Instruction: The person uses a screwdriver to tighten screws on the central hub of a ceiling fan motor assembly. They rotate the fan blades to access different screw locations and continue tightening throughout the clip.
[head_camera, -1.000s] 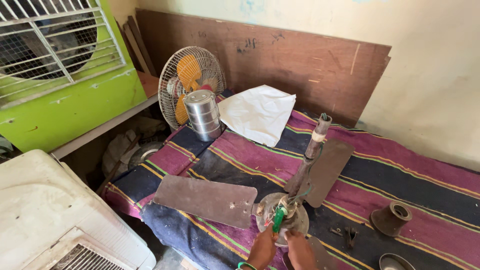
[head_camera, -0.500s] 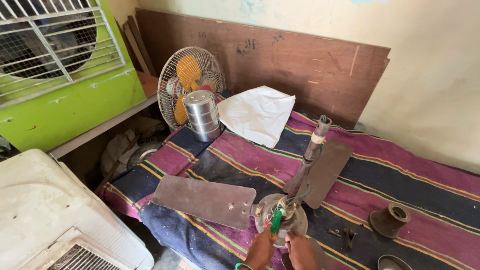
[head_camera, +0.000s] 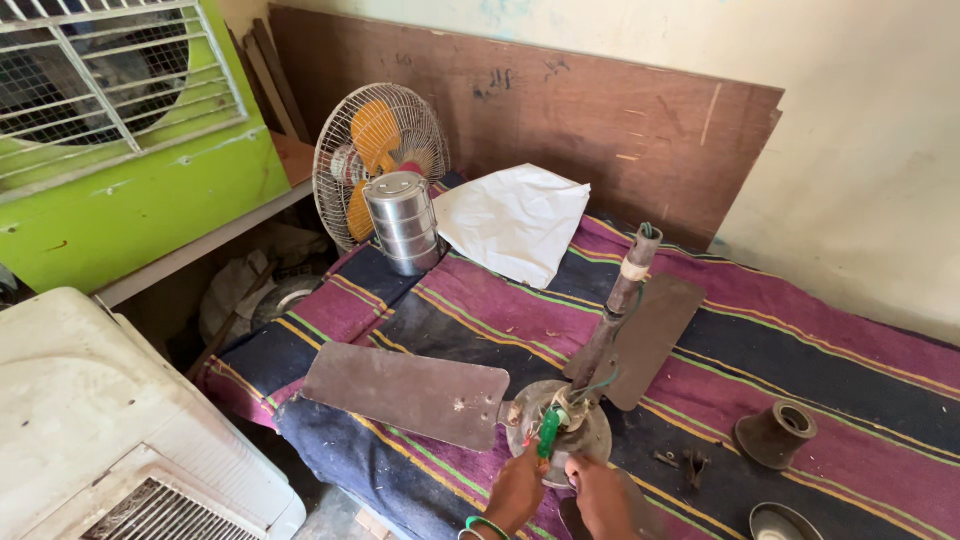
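I count one ceiling fan (head_camera: 560, 415) with two blades showing, one green-handled screwdriver (head_camera: 548, 432), one table fan (head_camera: 375, 150), one steel tiffin carrier (head_camera: 402, 222), one white cloth (head_camera: 515, 220), two brown canopy cups (head_camera: 775, 435), and my two hands.

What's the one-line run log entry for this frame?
left hand: on green-handled tool | right hand: at ceiling fan motor hub | fan rod: tilted up | surface: striped cloth

Ceiling fan (head_camera: 560, 420) is lying on the striped cloth (head_camera: 800, 340); both hands are sitting at its hub. Tiffin stack (head_camera: 403, 222) is standing behind-left, table fan (head_camera: 375, 150) behind it; cone cup (head_camera: 776, 433) is sitting right.
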